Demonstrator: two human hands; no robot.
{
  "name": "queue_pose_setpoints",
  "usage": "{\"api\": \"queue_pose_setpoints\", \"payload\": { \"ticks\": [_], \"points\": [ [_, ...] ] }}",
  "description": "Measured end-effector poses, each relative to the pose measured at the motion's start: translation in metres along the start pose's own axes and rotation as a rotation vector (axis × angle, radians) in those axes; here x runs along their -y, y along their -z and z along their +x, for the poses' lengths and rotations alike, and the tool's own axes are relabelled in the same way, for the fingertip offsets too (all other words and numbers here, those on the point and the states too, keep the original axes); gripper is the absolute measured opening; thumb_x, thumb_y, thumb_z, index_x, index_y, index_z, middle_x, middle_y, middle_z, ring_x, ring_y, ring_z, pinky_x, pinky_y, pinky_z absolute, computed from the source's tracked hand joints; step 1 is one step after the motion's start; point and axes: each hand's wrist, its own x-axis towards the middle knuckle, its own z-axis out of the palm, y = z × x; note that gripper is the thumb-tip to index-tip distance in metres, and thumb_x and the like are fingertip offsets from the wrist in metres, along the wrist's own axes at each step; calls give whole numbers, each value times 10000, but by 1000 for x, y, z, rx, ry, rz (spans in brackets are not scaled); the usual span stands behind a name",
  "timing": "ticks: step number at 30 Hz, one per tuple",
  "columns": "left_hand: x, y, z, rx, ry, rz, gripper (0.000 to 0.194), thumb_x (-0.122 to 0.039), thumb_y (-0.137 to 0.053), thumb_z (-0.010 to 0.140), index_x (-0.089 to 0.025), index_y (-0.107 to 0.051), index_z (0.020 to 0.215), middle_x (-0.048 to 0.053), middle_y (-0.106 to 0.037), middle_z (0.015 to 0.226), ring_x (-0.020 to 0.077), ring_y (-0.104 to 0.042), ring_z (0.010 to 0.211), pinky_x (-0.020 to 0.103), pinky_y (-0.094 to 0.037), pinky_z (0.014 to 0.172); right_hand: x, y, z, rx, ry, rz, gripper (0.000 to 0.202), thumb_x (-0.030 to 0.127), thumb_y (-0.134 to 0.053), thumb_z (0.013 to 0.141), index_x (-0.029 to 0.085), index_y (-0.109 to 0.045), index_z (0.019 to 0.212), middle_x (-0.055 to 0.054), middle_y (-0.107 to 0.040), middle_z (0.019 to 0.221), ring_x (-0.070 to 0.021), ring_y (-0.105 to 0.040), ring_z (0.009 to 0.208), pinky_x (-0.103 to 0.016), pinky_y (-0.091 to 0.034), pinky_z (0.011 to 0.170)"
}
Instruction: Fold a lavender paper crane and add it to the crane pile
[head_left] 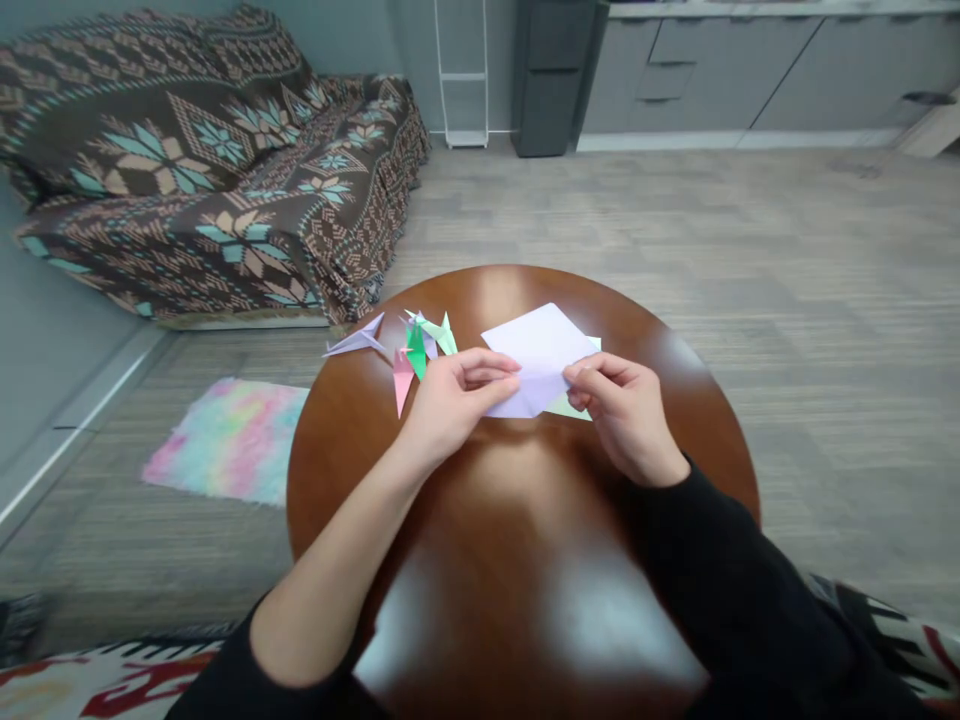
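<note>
A lavender sheet of origami paper [541, 342] is held up over the round table by both hands. My left hand [472, 390] pinches its left edge between thumb and fingers. At the right corner, my right hand [619, 405] grips it between thumb and index finger, the other fingers curled. A crease line runs across the lower part of the sheet. Beneath it, a pale green paper [574, 407] is partly covered. Left of my left hand lie several folded paper cranes: a lavender one [361, 338], a pink one [403, 380], a green one [417, 352] and a pale green one [442, 333].
The round brown wooden table [510, 520] stands before me. Beyond it are a sofa [225, 190] under a patterned cover, a white rack [463, 80], a dark fridge [551, 80] and grey cabinets [720, 75]. A fluffy pastel rug [232, 440] lies on the floor at left.
</note>
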Motion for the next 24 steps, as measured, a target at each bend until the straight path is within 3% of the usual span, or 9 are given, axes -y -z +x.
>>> {"api": "queue_pose_setpoints", "payload": {
  "ticks": [3, 6, 8, 11, 16, 24],
  "points": [
    [-4, 11, 4, -18, 28, 96, 337, -291, -883, 639, -122, -753, 900, 80, -781, 805, 191, -709, 732, 265, -511, 695, 6, 9, 4, 168, 28, -245, 128, 219, -714, 778, 184, -694, 657, 6, -632, 612, -143, -533, 602, -287, -399, 612],
    [-2, 14, 4, 68, 80, 201, 289, -285, -862, 654, -122, -749, 863, 70, -769, 743, 183, -697, 679, 244, -473, 624, 11, 12, 5, 266, 195, -524, 87, 224, -686, 826, 184, -729, 762, -31, -721, 784, -192, -626, 770, -315, -446, 740],
    [1, 11, 3, 130, 88, 239, 264, -290, -850, 668, -127, -744, 846, 57, -758, 712, 173, -685, 649, 231, -446, 588, 12, 10, 3, 342, 268, -594, 78, 224, -672, 852, 189, -739, 835, -39, -736, 857, -206, -650, 840, -322, -457, 801],
    [4, 5, 1, 161, 69, 258, 246, -305, -836, 690, -129, -732, 826, 50, -747, 698, 167, -679, 647, 224, -436, 582, 13, 6, 0, 458, 231, -597, 95, 209, -654, 866, 180, -711, 796, -28, -723, 815, -184, -647, 787, -295, -460, 770],
    [4, 3, 1, 141, 10, 238, 268, -318, -846, 695, -131, -732, 849, 61, -758, 756, 174, -688, 704, 234, -463, 636, 13, 4, -2, 440, 225, -559, 115, 165, -625, 856, 178, -673, 752, 3, -676, 740, -156, -596, 720, -267, -429, 706],
    [-1, 1, -1, 207, 42, 227, 196, -294, -833, 705, -123, -751, 755, 34, -704, 633, 122, -599, 573, 216, -378, 548, 13, 2, -4, 439, 171, -499, 116, 127, -619, 802, 174, -691, 723, -3, -703, 746, -159, -613, 731, -271, -452, 735]
  ]
}}
